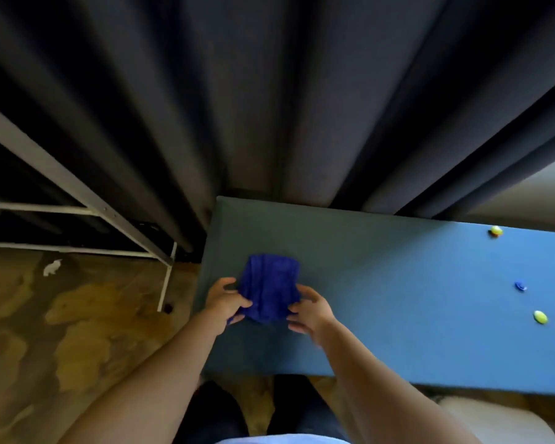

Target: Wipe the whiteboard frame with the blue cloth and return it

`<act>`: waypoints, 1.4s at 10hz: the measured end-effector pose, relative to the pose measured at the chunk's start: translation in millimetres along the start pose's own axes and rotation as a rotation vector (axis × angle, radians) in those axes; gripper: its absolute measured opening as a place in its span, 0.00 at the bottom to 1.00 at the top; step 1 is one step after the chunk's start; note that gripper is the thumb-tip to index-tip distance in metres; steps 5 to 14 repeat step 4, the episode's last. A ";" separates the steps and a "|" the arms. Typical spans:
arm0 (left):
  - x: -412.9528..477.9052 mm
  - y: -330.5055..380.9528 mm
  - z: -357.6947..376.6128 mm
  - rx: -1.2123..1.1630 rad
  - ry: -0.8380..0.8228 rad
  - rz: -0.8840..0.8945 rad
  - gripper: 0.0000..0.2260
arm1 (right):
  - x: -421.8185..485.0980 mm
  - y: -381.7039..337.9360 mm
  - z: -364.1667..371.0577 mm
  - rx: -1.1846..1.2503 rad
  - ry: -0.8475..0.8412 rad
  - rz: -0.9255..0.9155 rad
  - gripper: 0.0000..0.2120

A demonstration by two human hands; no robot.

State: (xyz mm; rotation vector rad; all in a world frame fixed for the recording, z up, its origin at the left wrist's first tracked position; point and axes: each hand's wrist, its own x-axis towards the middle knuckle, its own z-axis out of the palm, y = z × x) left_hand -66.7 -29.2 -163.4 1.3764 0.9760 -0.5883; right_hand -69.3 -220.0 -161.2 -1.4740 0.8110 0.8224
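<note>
Your left hand (226,299) and right hand (311,310) sit dead centre of the frame, fingers curled onto the two sides of the crumpled dark blue cloth (269,288), so you're holding it with both. The cloth is over the left end of the flat blue desk (398,299). Further right on the desk are two small yellow bits (540,317) and a small blue one (521,286). Behind it all, dark grey pleated curtains (269,107) fill the top.

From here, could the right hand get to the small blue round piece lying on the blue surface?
Probably yes: the right hand has bare blue surface between it and the small blue round piece, though it first must release the dark blue cloth.
</note>
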 end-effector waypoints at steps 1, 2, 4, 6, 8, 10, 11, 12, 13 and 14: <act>-14.2 0.3 -13.3 0.080 0.066 -0.038 0.28 | -0.9 -1.4 -7.9 -0.212 -0.021 0.029 0.22; -29.0 17.3 -29.1 0.242 0.094 0.035 0.27 | -15.1 -23.1 -12.4 -0.589 -0.017 0.019 0.21; -71.7 99.5 -48.0 0.533 0.098 0.331 0.18 | -61.0 -109.0 -9.7 -0.980 -0.115 -0.044 0.21; -71.7 99.5 -48.0 0.533 0.098 0.331 0.18 | -61.0 -109.0 -9.7 -0.980 -0.115 -0.044 0.21; -71.7 99.5 -48.0 0.533 0.098 0.331 0.18 | -61.0 -109.0 -9.7 -0.980 -0.115 -0.044 0.21; -71.7 99.5 -48.0 0.533 0.098 0.331 0.18 | -61.0 -109.0 -9.7 -0.980 -0.115 -0.044 0.21; -71.7 99.5 -48.0 0.533 0.098 0.331 0.18 | -61.0 -109.0 -9.7 -0.980 -0.115 -0.044 0.21; -71.7 99.5 -48.0 0.533 0.098 0.331 0.18 | -61.0 -109.0 -9.7 -0.980 -0.115 -0.044 0.21; -71.7 99.5 -48.0 0.533 0.098 0.331 0.18 | -61.0 -109.0 -9.7 -0.980 -0.115 -0.044 0.21; -71.7 99.5 -48.0 0.533 0.098 0.331 0.18 | -61.0 -109.0 -9.7 -0.980 -0.115 -0.044 0.21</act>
